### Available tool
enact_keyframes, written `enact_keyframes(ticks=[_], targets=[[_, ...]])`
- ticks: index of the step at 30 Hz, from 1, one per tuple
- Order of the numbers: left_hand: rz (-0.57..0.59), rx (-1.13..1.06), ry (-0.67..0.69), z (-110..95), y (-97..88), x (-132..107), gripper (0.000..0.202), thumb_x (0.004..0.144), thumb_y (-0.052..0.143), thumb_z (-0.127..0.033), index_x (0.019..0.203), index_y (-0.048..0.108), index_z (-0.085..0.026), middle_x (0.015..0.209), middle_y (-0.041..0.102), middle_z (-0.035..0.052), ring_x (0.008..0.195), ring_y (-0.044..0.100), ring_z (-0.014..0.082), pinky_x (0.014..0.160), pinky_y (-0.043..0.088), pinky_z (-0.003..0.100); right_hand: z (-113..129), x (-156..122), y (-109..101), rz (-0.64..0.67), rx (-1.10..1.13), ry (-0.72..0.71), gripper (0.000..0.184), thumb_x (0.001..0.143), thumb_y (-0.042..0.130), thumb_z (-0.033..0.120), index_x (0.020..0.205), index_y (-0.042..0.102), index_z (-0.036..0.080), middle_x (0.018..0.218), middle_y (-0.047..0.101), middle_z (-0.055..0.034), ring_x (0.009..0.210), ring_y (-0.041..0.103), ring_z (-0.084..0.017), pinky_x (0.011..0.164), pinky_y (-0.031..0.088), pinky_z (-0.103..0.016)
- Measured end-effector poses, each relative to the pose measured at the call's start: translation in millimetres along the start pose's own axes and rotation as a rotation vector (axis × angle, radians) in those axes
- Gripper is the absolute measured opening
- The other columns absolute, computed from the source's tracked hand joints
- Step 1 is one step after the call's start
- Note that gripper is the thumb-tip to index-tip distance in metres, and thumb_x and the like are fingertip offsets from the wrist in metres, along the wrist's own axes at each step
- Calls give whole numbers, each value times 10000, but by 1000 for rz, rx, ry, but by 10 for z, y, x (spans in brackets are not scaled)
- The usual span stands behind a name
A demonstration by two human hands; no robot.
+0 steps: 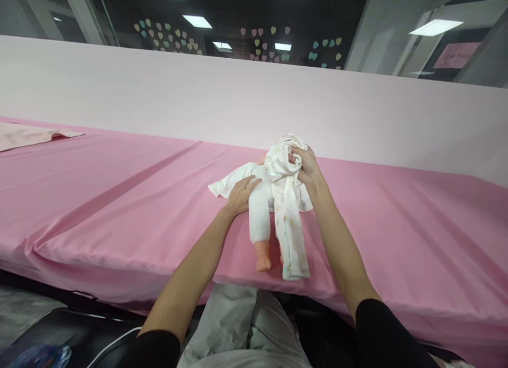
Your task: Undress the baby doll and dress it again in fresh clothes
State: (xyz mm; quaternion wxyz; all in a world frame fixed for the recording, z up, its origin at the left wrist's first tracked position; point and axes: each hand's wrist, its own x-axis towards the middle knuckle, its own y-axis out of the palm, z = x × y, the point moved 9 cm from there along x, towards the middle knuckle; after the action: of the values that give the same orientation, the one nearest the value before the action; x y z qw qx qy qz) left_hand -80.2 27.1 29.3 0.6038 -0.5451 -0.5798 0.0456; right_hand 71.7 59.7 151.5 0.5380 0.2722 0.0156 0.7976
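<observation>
A baby doll (261, 214) in white clothing lies on the pink-covered table, one bare foot toward me. Bunched over its upper body is a white patterned baby garment (291, 230), with one long part hanging down over the doll's other leg. My right hand (307, 164) grips the gathered upper part of this garment, fingers curled into the cloth. Resting on the doll's side near the hip, my left hand (241, 195) has its fingers stretched out flat. The doll's head is hidden behind the bunched cloth.
The pink sheet (138, 209) has folds at the left. A pale pink cloth (32, 136) lies at the far left. Behind the table stands a low white wall (198, 98) with dark glass above. A black seat (71, 336) is at the lower left.
</observation>
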Motion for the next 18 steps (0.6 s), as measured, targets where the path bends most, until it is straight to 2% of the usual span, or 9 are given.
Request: enact_keyframes(ticks=[2,4,6,9,11,13,15,16,18], targets=[[-8,-12,220,-260,1,-11,600,705,610,-445,1244,529,-194,1317,491,167,1234,440,328,1052,312,499,102,6,-108,-57,-1,-43,375,550,741,229,773,440,210,499,406,107,376,309,-41,361,280,-175],[-16,-113,398,-505,30,-49,537,702,609,-487,1156,580,-202,1201,587,151,1167,516,297,1059,328,478,170,-3,-230,-142,-31,-80,436,513,761,215,808,439,211,568,459,96,413,355,-44,401,331,-181],[-80,-239,431,-636,39,-64,492,711,609,-500,1093,591,-191,1098,640,140,1073,584,272,1031,383,451,211,-27,-310,-181,-119,-86,499,492,773,201,862,439,216,637,493,86,476,427,-61,481,403,-203],[-321,-378,128,-500,-39,-27,578,694,647,-515,1125,528,-148,1025,653,147,968,624,271,898,491,421,284,-93,-281,-59,-394,-49,512,513,762,187,926,460,215,720,528,63,598,512,-102,581,447,-240],[-479,-446,-167,-295,-98,-53,652,709,643,-521,1207,449,-146,1005,653,133,925,632,266,811,522,408,294,-195,-120,187,-681,5,440,551,746,194,921,509,203,779,560,35,683,543,-135,610,446,-254],[-556,-509,-359,-164,-126,-76,639,767,592,-504,1272,381,-176,1032,646,108,927,631,249,794,520,396,229,-394,96,520,-924,82,342,590,731,205,888,563,187,822,584,10,731,550,-160,619,441,-262],[-561,-547,-397,-133,-135,-43,583,797,564,-465,1281,370,-204,1093,626,94,974,615,242,824,507,397,205,-607,293,763,-1003,119,289,626,717,217,883,590,181,847,593,-2,740,552,-165,622,440,-266],[-560,-555,-381,-135,-138,-22,551,795,568,-443,1260,391,-207,1115,617,92,992,607,243,840,501,401,225,-676,390,819,-979,111,289,649,706,227,910,591,184,846,594,-3,736,554,-163,625,442,-268],[-571,-556,-341,-130,-132,-10,443,781,573,-406,1159,468,-200,1099,620,90,1008,595,251,866,490,413,304,-709,561,802,-881,44,316,691,690,265,977,575,192,831,593,1,733,560,-160,641,453,-275]])
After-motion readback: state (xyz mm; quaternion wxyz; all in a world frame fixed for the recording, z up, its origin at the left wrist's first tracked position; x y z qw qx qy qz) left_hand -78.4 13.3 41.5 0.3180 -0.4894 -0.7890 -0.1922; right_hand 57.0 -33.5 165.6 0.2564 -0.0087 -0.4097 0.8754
